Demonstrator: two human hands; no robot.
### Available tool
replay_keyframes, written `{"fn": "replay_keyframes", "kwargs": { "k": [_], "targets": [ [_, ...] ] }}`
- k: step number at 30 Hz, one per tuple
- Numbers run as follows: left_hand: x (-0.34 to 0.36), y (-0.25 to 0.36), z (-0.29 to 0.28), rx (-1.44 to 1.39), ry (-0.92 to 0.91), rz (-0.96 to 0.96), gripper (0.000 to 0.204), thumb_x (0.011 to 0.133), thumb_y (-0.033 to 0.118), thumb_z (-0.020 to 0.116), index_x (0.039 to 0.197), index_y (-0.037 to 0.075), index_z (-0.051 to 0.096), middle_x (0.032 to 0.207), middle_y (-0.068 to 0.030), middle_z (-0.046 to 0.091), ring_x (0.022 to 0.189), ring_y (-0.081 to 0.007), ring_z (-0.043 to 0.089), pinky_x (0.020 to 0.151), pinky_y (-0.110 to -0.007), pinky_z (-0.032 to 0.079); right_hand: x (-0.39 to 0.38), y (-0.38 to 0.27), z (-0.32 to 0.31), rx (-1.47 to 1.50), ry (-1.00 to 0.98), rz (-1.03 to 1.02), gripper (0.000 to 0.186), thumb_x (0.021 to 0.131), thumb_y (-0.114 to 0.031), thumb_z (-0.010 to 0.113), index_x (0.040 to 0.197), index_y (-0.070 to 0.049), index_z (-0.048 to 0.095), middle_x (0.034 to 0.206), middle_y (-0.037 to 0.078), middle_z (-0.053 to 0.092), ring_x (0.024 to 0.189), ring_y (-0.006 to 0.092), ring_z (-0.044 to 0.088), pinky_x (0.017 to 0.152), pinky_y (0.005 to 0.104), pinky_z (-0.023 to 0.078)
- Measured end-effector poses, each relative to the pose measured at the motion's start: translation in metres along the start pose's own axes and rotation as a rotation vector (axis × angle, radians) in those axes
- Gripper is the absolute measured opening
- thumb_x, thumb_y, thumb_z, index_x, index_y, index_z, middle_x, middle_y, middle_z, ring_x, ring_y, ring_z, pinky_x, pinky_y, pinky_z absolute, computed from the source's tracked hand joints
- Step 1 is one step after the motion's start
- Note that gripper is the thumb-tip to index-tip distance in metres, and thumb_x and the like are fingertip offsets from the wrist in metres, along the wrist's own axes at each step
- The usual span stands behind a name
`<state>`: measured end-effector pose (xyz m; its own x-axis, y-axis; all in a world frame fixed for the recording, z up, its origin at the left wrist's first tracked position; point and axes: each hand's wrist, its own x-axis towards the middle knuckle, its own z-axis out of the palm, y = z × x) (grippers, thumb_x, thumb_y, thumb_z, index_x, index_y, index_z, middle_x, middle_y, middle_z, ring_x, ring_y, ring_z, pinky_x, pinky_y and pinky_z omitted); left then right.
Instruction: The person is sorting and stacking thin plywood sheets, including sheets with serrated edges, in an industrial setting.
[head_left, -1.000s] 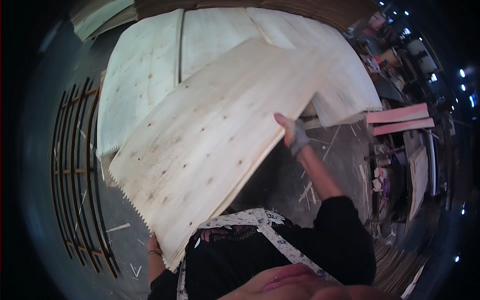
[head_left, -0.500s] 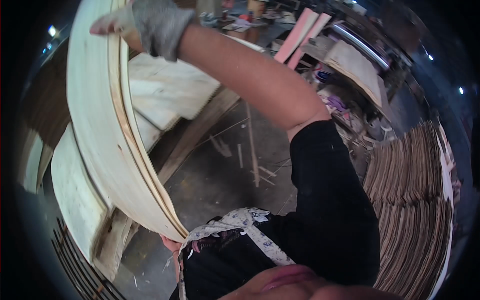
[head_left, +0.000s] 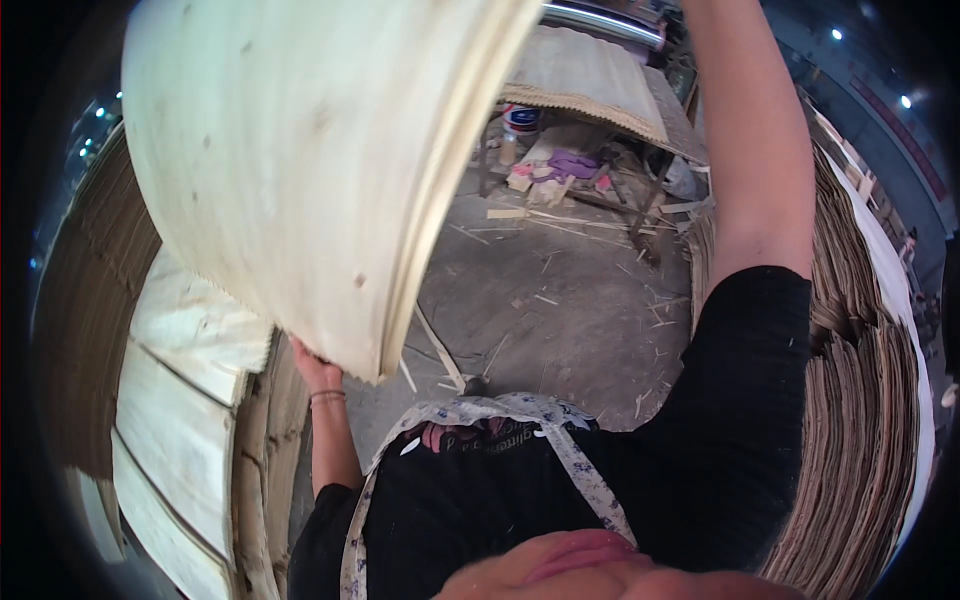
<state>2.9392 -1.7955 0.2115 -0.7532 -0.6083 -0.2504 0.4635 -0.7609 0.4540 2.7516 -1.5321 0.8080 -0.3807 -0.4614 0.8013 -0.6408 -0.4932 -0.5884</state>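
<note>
A tall, curved bundle of pale wood veneer sheets (head_left: 290,170) rises in front of me and runs out past the top of the picture. At its lower end my left hand (head_left: 318,372) is closed around the edge, with the fingers partly hidden behind the sheets. My right arm stretches up along the right side, and its hand lies beyond the upper edge, out of sight. Below the bundle on the left rests a stack of pale veneer sheets (head_left: 185,420) with ragged edges, lying on rough timber (head_left: 268,460).
Tall stacks of brownish sheets stand at the right (head_left: 850,440) and far left (head_left: 85,310). Ahead is a bench of veneer (head_left: 590,75) beside a shiny metal roller (head_left: 605,25). Under it lie a bucket (head_left: 521,118) and purple cloth (head_left: 570,165). Wood strips litter the concrete floor (head_left: 540,260).
The veneer bundle has swung to the right, its broad face now toward me. My gloved right hand has gone out of view at the top, while my left hand shows more fully.
</note>
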Motion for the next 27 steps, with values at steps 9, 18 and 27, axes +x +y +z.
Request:
{"fn": "replay_keyframes", "kwargs": {
  "k": [9, 18, 27],
  "targets": [
    [0.063, -0.203, 0.283, 0.103, -0.277, -0.377, 0.051, 0.094, 0.046, 0.039, 0.125, 0.008, 0.049, 0.124, -0.0099, 0.054, 0.112, -0.0285, 0.052, 0.094, -0.043, 0.044, -0.139, 0.121, -0.353, -0.695, 0.689, 0.377, 0.076, 0.077, -0.046, 0.068, 0.129, 0.003, 0.040, 0.115, 0.018, 0.058, 0.100, 0.0250, 0.059, 0.090, 0.0323, 0.047],
    [0.012, -0.528, 0.404, 0.228, -0.480, -0.696, 0.003, 0.089, 0.017, 0.054, 0.088, 0.014, 0.053, 0.088, -0.0047, 0.061, 0.084, -0.0194, 0.061, 0.074, -0.036, 0.050, -0.393, 0.234, -0.546, -0.185, 0.908, 1.096, 0.080, 0.081, -0.060, 0.055, 0.127, 0.005, 0.044, 0.120, 0.015, 0.054, 0.102, 0.0270, 0.057, 0.086, 0.0379, 0.049],
    [0.131, -0.479, 0.551, 0.953, -0.696, 0.139, 0.027, 0.087, 0.007, 0.053, 0.112, 0.002, 0.059, 0.085, -0.0041, 0.065, 0.076, -0.0108, 0.061, 0.067, -0.026, 0.050, -0.495, 0.258, -0.613, 0.826, 0.909, 0.916, 0.058, 0.089, -0.045, 0.051, 0.131, -0.005, 0.042, 0.126, 0.013, 0.052, 0.114, 0.0276, 0.051, 0.097, 0.0408, 0.041]
  ]
}}
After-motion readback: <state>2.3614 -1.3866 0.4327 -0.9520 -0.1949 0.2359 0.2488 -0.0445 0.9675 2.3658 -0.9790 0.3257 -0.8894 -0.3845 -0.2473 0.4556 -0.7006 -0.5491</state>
